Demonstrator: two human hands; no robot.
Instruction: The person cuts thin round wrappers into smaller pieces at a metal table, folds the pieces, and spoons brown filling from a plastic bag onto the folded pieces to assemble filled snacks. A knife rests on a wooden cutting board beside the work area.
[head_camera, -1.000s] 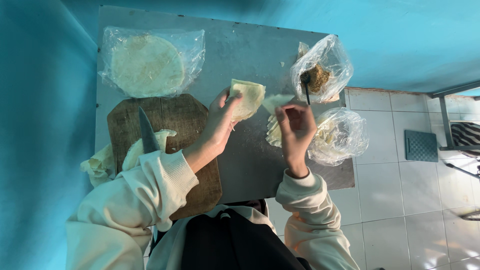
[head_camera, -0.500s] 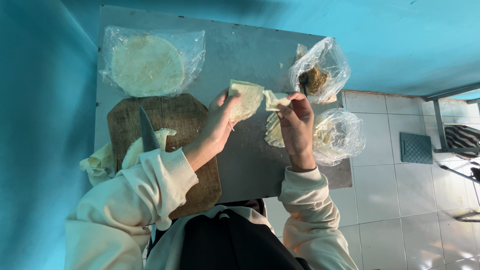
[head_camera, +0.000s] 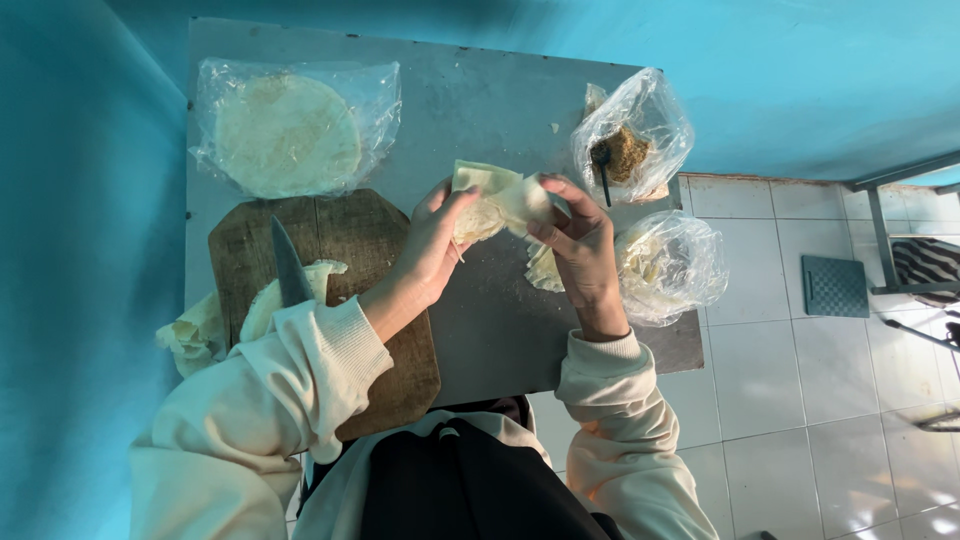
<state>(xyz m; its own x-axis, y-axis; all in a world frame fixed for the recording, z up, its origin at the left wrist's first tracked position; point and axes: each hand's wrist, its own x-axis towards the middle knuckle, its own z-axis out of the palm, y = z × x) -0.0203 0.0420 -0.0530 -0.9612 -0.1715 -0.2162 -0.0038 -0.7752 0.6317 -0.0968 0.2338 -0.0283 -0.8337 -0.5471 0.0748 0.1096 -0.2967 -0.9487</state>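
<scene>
- Head view: you hold a pale dough wrapper (head_camera: 497, 200) above the grey table (head_camera: 470, 110), its long axis running left to right, the folded end toward your right.
- Your left hand (head_camera: 435, 240) is curled closed on the wrapper's left side, thumb on top.
- Your right hand (head_camera: 578, 245) pinches the right end, fingers together.
- Whatever sits inside the fold is hidden.
- A knife (head_camera: 290, 268) lies on the wooden board (head_camera: 350, 240); your sleeve covers its handle.
- Two clear bags (head_camera: 632, 135) lie just right of your hands.
</scene>
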